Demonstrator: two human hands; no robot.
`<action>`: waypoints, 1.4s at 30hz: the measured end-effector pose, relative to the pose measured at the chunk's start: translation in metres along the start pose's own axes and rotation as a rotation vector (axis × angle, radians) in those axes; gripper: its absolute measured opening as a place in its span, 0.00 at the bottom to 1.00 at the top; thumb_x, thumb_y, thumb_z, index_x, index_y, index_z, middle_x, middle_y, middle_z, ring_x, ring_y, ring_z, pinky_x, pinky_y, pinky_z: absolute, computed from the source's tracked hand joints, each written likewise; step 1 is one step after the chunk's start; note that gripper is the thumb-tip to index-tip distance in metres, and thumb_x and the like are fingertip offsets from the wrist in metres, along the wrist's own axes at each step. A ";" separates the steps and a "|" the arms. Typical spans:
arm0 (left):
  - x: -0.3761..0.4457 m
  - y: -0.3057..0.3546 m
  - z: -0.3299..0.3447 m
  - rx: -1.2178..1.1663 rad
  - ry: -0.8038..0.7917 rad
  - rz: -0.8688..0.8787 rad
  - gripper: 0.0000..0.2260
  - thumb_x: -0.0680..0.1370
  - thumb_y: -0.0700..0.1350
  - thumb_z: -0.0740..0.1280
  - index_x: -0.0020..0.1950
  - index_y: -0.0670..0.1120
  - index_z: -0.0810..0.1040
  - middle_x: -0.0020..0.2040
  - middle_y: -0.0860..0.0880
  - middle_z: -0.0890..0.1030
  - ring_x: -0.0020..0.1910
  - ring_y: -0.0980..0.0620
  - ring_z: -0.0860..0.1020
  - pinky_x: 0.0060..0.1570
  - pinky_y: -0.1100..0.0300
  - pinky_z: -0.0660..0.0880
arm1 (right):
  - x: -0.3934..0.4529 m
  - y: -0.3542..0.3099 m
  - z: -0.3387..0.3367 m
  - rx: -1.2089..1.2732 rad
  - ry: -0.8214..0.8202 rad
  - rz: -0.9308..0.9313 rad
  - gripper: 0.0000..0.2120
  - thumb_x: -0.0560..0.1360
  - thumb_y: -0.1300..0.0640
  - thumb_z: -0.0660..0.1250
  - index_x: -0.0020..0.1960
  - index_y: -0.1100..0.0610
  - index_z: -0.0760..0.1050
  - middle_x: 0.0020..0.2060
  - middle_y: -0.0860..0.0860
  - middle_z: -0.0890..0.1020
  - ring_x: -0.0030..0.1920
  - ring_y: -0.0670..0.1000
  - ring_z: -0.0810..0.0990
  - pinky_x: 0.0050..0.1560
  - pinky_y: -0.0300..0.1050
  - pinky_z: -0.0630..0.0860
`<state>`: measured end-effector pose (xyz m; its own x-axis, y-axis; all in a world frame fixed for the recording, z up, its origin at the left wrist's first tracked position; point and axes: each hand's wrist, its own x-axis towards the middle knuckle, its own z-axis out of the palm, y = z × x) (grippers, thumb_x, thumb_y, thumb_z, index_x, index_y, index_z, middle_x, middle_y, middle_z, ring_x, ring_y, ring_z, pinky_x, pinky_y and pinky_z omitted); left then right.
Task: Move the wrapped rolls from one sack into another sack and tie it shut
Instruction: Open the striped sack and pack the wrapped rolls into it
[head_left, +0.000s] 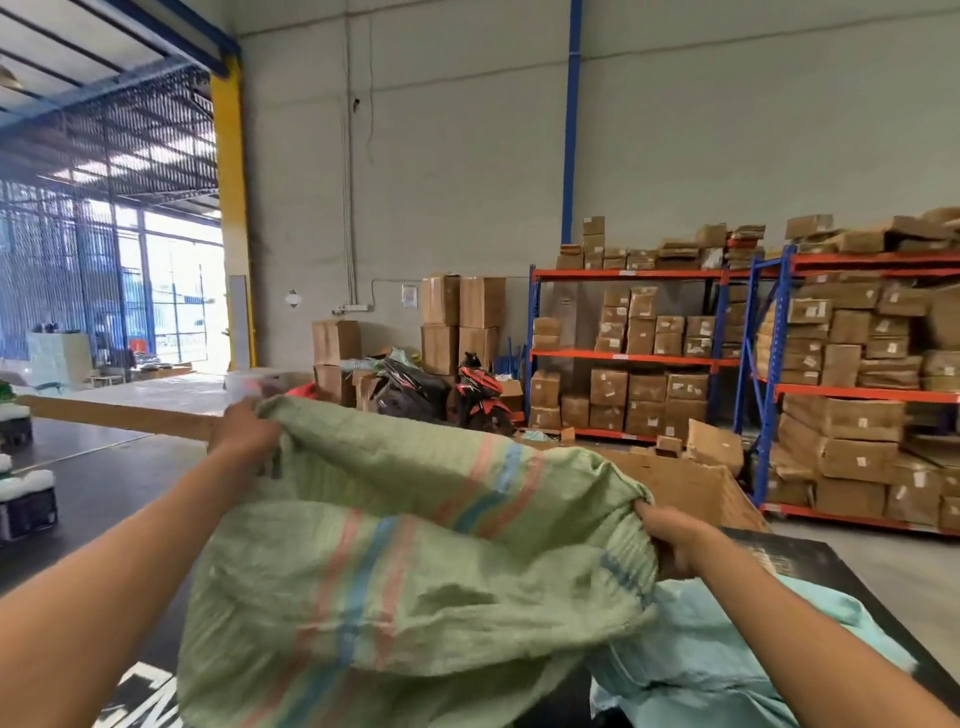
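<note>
Warehouse shelving (727, 338) behind, both hands' fingers (655, 525) clenching green sack (415, 545)

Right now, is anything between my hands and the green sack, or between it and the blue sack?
Nothing visible. The left hand and right hand both already grip the green sack, and the light blue sack lies directly beside and below it. No rolls are visible.

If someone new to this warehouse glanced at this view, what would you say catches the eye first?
First the big green woven sack with pink and blue stripes, held up in the foreground, the left hand gripping its far edge and the right hand bunching its right edge. A pale blue sack lies below it at lower right. Behind, blue and orange shelving packed with cardboard boxes lines the right wall.
</note>
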<state>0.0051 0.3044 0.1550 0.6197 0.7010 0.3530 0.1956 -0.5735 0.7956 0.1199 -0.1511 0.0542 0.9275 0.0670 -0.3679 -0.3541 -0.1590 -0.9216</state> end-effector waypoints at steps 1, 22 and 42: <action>0.002 0.005 0.002 -0.087 -0.094 -0.124 0.06 0.80 0.32 0.59 0.51 0.32 0.75 0.38 0.38 0.72 0.24 0.50 0.79 0.21 0.59 0.72 | -0.001 -0.008 0.003 0.164 -0.038 0.002 0.22 0.85 0.49 0.53 0.56 0.66 0.76 0.45 0.61 0.82 0.45 0.59 0.81 0.45 0.54 0.81; 0.103 0.097 -0.068 -1.611 0.602 -0.002 0.11 0.79 0.34 0.50 0.52 0.46 0.69 0.57 0.41 0.77 0.48 0.47 0.78 0.54 0.52 0.79 | -0.030 -0.179 0.041 1.118 -0.222 -0.915 0.22 0.70 0.45 0.58 0.45 0.53 0.87 0.50 0.56 0.86 0.48 0.55 0.86 0.50 0.48 0.82; 0.005 -0.054 -0.027 -0.204 -1.037 -0.002 0.41 0.54 0.37 0.83 0.66 0.48 0.74 0.59 0.40 0.82 0.57 0.40 0.82 0.51 0.48 0.80 | 0.047 0.014 -0.054 0.402 0.027 -0.067 0.23 0.74 0.47 0.70 0.60 0.63 0.78 0.45 0.64 0.85 0.49 0.64 0.83 0.41 0.60 0.83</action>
<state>-0.0225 0.3505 0.1267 0.9845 -0.0588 -0.1655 0.1255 -0.4235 0.8971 0.1647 -0.2038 0.0304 0.9511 0.0374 -0.3065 -0.3062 0.2430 -0.9204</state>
